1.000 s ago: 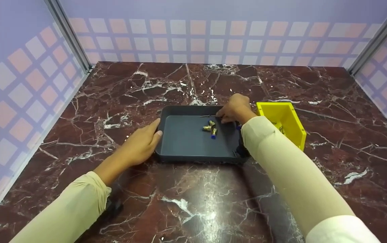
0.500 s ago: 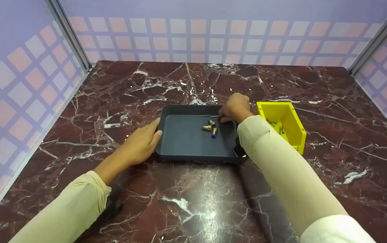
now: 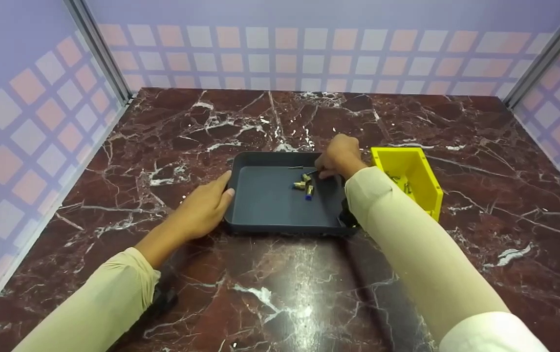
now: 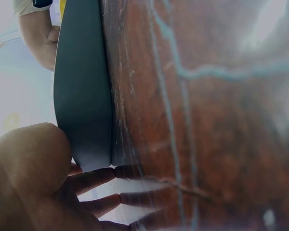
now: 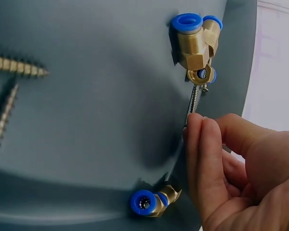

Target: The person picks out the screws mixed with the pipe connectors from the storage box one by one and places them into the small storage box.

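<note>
A dark grey tray (image 3: 275,205) lies on the marble table. My left hand (image 3: 204,205) rests against its left wall with the fingers fairly straight; the left wrist view shows the fingertips at the tray's end (image 4: 84,96). At the tray's back right corner, my right hand (image 3: 341,156) pinches a metal screw (image 5: 194,98) between thumb and fingers. The screw's far end is close to a group of brass push-in fittings (image 5: 195,48) with blue collars. Another such fitting (image 5: 149,202) lies apart, nearer the wrist camera's lower edge. A loose screw (image 3: 295,167) lies along the back wall.
A yellow bin (image 3: 431,186) stands right of the tray, with a few small metal pieces (image 3: 407,188) inside. More screws (image 5: 19,66) lie on the tray floor in the right wrist view. Patterned panels (image 3: 309,54) enclose the table's back and sides.
My right hand has shifted slightly within the back right corner. The pinched screw, in line with the loose one half a second ago, now tilts toward the fittings. My left hand stays put.
</note>
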Demonstrator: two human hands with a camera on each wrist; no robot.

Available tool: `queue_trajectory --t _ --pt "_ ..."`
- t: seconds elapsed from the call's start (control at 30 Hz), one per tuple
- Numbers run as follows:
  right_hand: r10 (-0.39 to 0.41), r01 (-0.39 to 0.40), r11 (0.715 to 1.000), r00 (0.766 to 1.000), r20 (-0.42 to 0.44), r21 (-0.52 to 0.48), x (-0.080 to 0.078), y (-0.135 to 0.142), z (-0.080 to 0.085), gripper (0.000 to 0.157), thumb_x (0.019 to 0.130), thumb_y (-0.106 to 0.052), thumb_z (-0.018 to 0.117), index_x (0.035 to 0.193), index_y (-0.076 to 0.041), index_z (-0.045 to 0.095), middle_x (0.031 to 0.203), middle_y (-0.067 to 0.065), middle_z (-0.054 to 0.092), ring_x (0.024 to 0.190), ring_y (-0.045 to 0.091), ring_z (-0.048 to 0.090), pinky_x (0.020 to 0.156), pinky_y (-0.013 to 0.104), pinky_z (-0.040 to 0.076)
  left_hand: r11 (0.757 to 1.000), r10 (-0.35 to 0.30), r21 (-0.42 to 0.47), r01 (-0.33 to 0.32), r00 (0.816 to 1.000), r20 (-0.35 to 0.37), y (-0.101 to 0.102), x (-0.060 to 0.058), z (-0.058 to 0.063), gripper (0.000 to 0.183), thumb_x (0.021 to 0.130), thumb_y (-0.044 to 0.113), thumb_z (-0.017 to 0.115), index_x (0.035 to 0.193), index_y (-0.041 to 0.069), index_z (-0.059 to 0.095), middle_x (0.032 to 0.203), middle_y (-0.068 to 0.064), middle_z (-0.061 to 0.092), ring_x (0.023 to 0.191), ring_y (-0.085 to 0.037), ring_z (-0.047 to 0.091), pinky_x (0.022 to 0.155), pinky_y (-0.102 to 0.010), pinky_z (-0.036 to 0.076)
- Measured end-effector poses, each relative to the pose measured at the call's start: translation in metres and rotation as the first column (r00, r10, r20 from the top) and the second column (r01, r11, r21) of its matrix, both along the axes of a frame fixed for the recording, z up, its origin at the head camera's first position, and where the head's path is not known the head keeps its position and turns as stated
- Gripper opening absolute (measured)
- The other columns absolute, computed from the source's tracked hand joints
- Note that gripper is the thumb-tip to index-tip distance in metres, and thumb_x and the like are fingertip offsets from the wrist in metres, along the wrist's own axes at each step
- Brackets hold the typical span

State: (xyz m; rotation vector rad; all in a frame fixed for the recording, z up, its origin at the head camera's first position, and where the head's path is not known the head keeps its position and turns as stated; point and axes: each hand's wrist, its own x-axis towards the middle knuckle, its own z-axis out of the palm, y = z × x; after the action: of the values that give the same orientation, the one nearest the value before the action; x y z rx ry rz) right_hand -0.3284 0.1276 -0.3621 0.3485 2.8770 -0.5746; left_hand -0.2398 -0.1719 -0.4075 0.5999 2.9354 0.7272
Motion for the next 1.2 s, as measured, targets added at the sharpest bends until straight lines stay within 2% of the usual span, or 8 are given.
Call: queue_trajectory --t 0.1,0.3,0.43,0.67,0.77,0.87,0.97,1.2 --pt "0.023 -0.023 1.000 1.000 0.012 0.021 -0.0003 -0.0002 -0.0002 0.044 0.075 -0.020 0.081 0.107 0.009 0.072 0.109 0.021 0.073 0.080 0.021 0.076 0.094 0.032 0.060 1.000 -0.003 0.003 0.003 1.000 0.001 -0.0005 0.0004 -0.0001 0.058 0.112 0.029 0.035 0.160 -0.001 0.025 0.159 -0.026 0.039 0.146 -0.046 0.040 0.123 -0.057 0.030" --pt "0.125 -0.126 0.985 0.992 0.010 0.117 -0.0007 0.0007 0.0002 0.038 0.076 -0.022 0.078 0.102 0.005 0.076 0.110 0.017 0.075 0.103 0.029 0.071 0.103 0.038 0.056 1.000 -0.008 0.007 0.008 1.000 0.002 -0.0006 0.0011 0.0003 0.058 0.112 0.028 0.036 0.160 -0.001 0.025 0.159 -0.026 0.039 0.146 -0.045 0.039 0.123 -0.057 0.030" --pt "0.098 -0.095 0.992 0.995 -0.031 0.078 -0.0002 0.0002 0.0022 0.040 0.074 -0.020 0.081 0.104 0.006 0.076 0.116 0.021 0.073 0.110 0.033 0.067 0.102 0.041 0.056 1.000 -0.006 0.006 0.006 1.000 -0.008 -0.0001 0.0007 0.0014 0.058 0.112 0.028 0.036 0.160 -0.001 0.026 0.159 -0.025 0.039 0.146 -0.045 0.040 0.123 -0.056 0.030" --pt "0.045 -0.046 0.999 0.997 -0.061 0.000 -0.0003 -0.0062 0.0046 0.039 0.071 -0.020 0.088 0.102 0.002 0.078 0.118 0.021 0.072 0.097 0.028 0.072 0.084 0.035 0.063 1.000 -0.006 0.006 0.007 1.000 -0.020 -0.0005 0.0004 0.0023 0.058 0.111 0.028 0.036 0.160 -0.002 0.026 0.159 -0.025 0.039 0.146 -0.045 0.040 0.124 -0.056 0.030" --pt "0.123 -0.120 0.992 0.990 -0.073 0.034 -0.0011 -0.0069 0.0033 0.029 0.072 -0.022 0.088 0.094 -0.003 0.082 0.104 0.016 0.078 0.097 0.028 0.073 0.095 0.036 0.059 1.000 -0.004 0.009 0.004 1.000 -0.018 -0.0007 0.0002 0.0014 0.057 0.111 0.028 0.037 0.160 -0.002 0.027 0.159 -0.025 0.039 0.146 -0.045 0.040 0.124 -0.056 0.030" --pt "0.239 -0.231 0.966 0.969 -0.059 0.117 -0.0029 -0.0062 0.0025 0.024 0.075 -0.024 0.085 0.090 -0.006 0.084 0.095 0.009 0.080 0.102 0.031 0.072 0.110 0.040 0.050 1.000 -0.003 0.010 0.003 1.000 -0.019 -0.0008 0.0003 0.0009 0.058 0.111 0.028 0.037 0.160 -0.002 0.027 0.159 -0.025 0.039 0.146 -0.045 0.041 0.124 -0.056 0.030" --pt "0.310 -0.301 0.939 0.950 -0.030 0.170 -0.0044 -0.0054 0.0019 0.023 0.077 -0.027 0.084 0.091 -0.008 0.084 0.093 0.006 0.080 0.098 0.029 0.073 0.113 0.041 0.046 1.000 -0.004 0.011 0.004 1.000 -0.023 -0.0009 0.0005 0.0007 0.058 0.111 0.027 0.038 0.160 -0.002 0.027 0.158 -0.026 0.040 0.145 -0.045 0.041 0.123 -0.056 0.030" --pt "0.279 -0.275 0.947 0.960 -0.005 0.166 -0.0024 -0.0033 0.0018 0.029 0.075 -0.025 0.087 0.092 -0.002 0.083 0.098 0.012 0.079 0.102 0.032 0.071 0.109 0.041 0.051 1.000 -0.007 0.012 0.007 1.000 -0.015 -0.0013 0.0006 0.0014 0.058 0.111 0.027 0.037 0.160 -0.003 0.026 0.159 -0.026 0.039 0.145 -0.045 0.041 0.123 -0.056 0.030"
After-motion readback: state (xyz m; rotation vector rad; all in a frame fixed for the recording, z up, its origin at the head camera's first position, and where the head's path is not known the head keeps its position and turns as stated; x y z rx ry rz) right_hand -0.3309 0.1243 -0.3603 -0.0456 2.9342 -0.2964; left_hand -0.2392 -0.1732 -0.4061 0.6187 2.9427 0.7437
